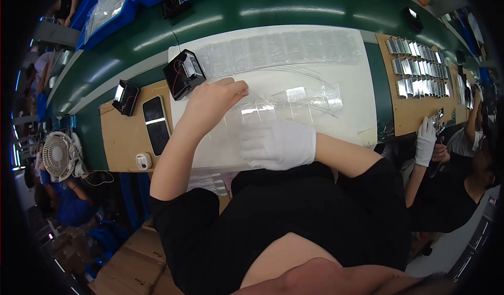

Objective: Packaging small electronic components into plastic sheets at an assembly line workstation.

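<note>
My bare left hand (218, 96) is closed in a pinch above the white work surface (350, 122). From its fingertips a thin clear film (261, 97) seems to run to the right, though its edges are hard to see. Below it, a row of clear plastic pieces (296, 95) lies across the surface. In a white glove, my right hand (278, 144) rests flat on the near end of these pieces, fingers stretched to the left and holding nothing. A black box-like device (181, 82) with a red wire and a shiny block stands just beyond my left wrist.
Clear plastic sheets (278, 48) line the far edge. A phone (156, 126), a small white case (143, 161) and another black device (126, 97) lie on the left. Rows of metallic parts (420, 66) stand on a brown board at right, beside a co-worker's gloved hand (426, 143).
</note>
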Motion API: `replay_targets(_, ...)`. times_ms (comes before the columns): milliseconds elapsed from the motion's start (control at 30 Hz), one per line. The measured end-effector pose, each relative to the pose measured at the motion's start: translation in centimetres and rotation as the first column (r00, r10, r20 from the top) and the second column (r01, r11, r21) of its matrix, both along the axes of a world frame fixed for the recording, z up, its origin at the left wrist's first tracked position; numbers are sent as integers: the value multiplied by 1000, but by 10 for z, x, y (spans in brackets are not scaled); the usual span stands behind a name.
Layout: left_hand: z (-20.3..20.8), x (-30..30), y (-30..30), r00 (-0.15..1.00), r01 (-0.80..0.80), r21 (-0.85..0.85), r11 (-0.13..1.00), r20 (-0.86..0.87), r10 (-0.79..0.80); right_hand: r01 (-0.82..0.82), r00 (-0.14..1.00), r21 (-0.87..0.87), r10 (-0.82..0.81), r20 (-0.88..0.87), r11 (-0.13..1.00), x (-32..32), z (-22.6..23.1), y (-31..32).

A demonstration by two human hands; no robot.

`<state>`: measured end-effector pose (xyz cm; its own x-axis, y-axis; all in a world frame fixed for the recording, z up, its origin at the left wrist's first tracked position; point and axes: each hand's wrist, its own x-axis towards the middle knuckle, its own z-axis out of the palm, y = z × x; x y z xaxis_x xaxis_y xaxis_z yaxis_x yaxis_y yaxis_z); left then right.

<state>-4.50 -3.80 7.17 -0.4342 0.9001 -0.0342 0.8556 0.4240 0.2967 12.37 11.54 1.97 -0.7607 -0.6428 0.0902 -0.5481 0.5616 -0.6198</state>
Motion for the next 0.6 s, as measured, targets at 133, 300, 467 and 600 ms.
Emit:
replay_targets(133,15,-20,-6,997,7,-188,982,83,9,32,989,-88,-44,-140,996,2,-28,21)
replay_targets(300,20,1,5,989,147,-123,981,20,-146,105,993,-73,-109,-45,992,2,-19,16)
replay_targets(467,-17,50,36,965,236,58,970,-134,-227,41,998,82,-45,38,996,-6,-20,35)
replay_targets(600,-32,48,42,976,128,31,991,-183,-120,59,991,38,-53,-126,998,-4,-23,37)
